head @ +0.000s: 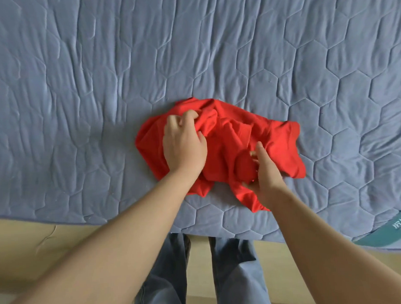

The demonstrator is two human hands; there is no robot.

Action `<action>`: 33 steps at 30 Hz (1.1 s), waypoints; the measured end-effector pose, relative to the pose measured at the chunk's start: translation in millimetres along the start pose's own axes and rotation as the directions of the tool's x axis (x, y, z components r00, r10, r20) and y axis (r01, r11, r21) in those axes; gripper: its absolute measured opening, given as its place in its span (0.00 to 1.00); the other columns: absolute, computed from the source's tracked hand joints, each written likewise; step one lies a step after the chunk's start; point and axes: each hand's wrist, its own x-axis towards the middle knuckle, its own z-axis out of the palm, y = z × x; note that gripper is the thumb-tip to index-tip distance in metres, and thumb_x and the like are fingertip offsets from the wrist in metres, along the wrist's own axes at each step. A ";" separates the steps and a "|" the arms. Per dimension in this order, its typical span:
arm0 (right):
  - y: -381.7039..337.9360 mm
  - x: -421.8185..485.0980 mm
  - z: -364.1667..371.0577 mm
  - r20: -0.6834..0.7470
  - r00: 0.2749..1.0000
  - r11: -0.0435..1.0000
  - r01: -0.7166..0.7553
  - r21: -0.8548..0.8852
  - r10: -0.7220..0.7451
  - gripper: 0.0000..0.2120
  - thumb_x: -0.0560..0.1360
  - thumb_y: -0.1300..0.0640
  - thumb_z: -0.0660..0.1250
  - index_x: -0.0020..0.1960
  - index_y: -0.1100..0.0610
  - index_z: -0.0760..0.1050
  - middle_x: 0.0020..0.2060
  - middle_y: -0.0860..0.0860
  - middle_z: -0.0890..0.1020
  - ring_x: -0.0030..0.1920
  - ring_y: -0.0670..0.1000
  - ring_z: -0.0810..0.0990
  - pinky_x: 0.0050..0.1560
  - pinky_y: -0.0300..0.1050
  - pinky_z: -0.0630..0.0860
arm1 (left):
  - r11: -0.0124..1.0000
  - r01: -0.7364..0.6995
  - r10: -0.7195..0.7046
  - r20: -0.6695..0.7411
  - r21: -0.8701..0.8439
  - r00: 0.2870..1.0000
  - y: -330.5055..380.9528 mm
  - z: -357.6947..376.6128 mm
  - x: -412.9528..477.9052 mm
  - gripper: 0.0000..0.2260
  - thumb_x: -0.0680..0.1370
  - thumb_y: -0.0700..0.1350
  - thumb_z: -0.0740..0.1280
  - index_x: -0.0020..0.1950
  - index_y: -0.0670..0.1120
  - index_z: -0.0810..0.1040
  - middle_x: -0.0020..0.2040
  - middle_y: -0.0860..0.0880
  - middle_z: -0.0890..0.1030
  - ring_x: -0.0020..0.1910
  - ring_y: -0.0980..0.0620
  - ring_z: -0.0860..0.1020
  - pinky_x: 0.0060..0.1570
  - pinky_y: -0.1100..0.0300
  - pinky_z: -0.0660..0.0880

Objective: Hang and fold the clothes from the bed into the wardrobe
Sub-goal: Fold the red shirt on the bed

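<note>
I see the left hand [183, 144] clenched on a bunch of the red garment [237, 132], fingers dug into the soft cloth. The right hand [267, 174] pinches a fold at its lower edge. The garment lies crumpled at centre frame, near the bed's front edge. Around it the blue-grey quilt [79, 88], hexagon-stitched and wrinkled, spreads wide toward the top. Tan floor [27, 244] shows at lower left.
</note>
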 end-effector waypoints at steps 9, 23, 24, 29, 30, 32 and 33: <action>33.5 -12.4 -19.6 0.280 0.935 0.824 -0.024 -0.566 0.219 0.10 0.77 0.59 0.64 0.36 0.54 0.75 0.25 0.47 0.77 0.24 0.42 0.73 0.26 0.30 0.68 | 0.917 -0.067 -0.171 0.540 0.392 0.824 -52.4 8.2 -23.9 0.08 0.74 0.39 0.61 0.51 0.46 0.76 0.56 0.44 0.74 0.56 0.41 0.73 0.51 0.53 0.68; 52.5 23.8 -60.0 -0.382 0.924 0.798 -0.227 -0.559 -0.005 0.23 0.71 0.57 0.66 0.65 0.54 0.66 0.59 0.57 0.75 0.61 0.61 0.72 0.59 0.51 0.69 | 0.855 -0.471 0.075 0.846 0.217 0.527 -10.1 41.8 -25.1 0.15 0.78 0.50 0.55 0.63 0.55 0.73 0.65 0.49 0.74 0.60 0.45 0.74 0.50 0.57 0.67; 52.9 24.1 -59.8 -0.336 0.942 0.818 -0.199 -0.540 0.007 0.21 0.72 0.58 0.67 0.64 0.55 0.69 0.56 0.58 0.77 0.57 0.60 0.75 0.55 0.50 0.72 | 0.860 -0.452 0.057 0.835 0.237 0.547 -5.7 42.2 -21.5 0.15 0.78 0.51 0.54 0.60 0.54 0.76 0.62 0.48 0.76 0.60 0.45 0.74 0.48 0.57 0.66; 47.7 16.6 -43.3 -0.211 0.977 0.971 -0.017 -0.239 -0.035 0.05 0.74 0.64 0.65 0.47 0.63 0.79 0.40 0.56 0.77 0.42 0.53 0.74 0.46 0.49 0.73 | 0.983 -0.183 0.105 0.766 0.017 0.634 -1.7 43.6 -26.4 0.10 0.77 0.49 0.60 0.56 0.55 0.76 0.52 0.53 0.81 0.45 0.52 0.80 0.45 0.61 0.69; 44.0 12.3 -39.7 -0.138 0.990 0.995 -0.014 -0.098 0.001 0.05 0.74 0.64 0.64 0.43 0.59 0.78 0.38 0.55 0.78 0.41 0.52 0.75 0.45 0.48 0.73 | 0.997 -0.048 0.080 0.786 -0.063 0.614 -3.6 42.4 -29.4 0.09 0.77 0.48 0.62 0.56 0.54 0.76 0.49 0.54 0.81 0.37 0.54 0.79 0.43 0.63 0.71; 38.4 2.8 -35.7 0.060 0.996 0.985 -0.074 0.156 0.065 0.11 0.77 0.64 0.59 0.42 0.53 0.78 0.33 0.50 0.81 0.35 0.48 0.78 0.40 0.43 0.76 | 0.957 0.229 0.014 0.814 -0.179 0.581 -4.9 39.9 -35.7 0.09 0.77 0.49 0.64 0.57 0.53 0.76 0.43 0.56 0.79 0.30 0.57 0.76 0.34 0.66 0.71; 35.4 -2.3 -34.6 0.160 0.984 0.974 -0.114 0.198 0.083 0.14 0.77 0.64 0.56 0.44 0.52 0.78 0.31 0.47 0.81 0.33 0.46 0.79 0.37 0.41 0.77 | 0.917 0.334 -0.006 0.826 -0.221 0.563 -5.0 38.3 -39.6 0.10 0.77 0.50 0.64 0.57 0.52 0.75 0.42 0.57 0.78 0.32 0.58 0.76 0.32 0.67 0.70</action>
